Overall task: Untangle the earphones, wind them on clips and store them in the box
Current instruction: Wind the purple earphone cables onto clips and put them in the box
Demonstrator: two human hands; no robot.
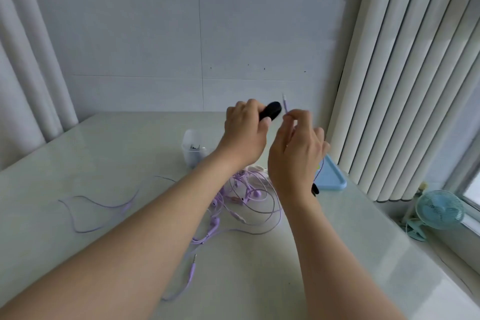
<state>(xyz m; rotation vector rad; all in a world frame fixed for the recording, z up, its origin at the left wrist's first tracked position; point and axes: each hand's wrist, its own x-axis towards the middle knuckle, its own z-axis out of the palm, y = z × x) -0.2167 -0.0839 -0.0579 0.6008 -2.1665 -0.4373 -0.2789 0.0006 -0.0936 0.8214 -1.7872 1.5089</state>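
Two bare forearms are reaching forward over the pale surface point(78, 163). Nearest the person, one purple cord end point(191, 271) is lying on the surface between the forearms, with its metal jack pointing away. Just beyond it, the tangled purple earphones point(246, 197) are sitting in a loose heap of loops and earbuds, partly hidden under the left forearm. Well to the left of the heap, a single purple strand point(98, 205) is curling across the surface on its own.

Beside the right wrist, a small black piece point(314, 189) is lying at the near corner of a light blue tray point(332, 179); the wrist is covering part of it. Behind the heap, a clear box point(192, 149) is standing upright with a few small items inside, too blurred to name.

Both hands are being held up above the box and the heap. The left hand point(244, 135) is gripping a black clip point(271, 109), fingers curled around it with one end sticking out toward the right. Just beside it, the right hand point(296, 145) is pinching a thin purple cord point(285, 108), whose plug point(284, 97) is pointing upward near the clip, not touching it. The rest of that cord is hanging down behind the right hand toward the tray.

Off to the right, a small blue fan point(439, 209) is clipped by the window, and pale curtains point(402, 73) are hanging on both sides of the white wall point(155, 34).
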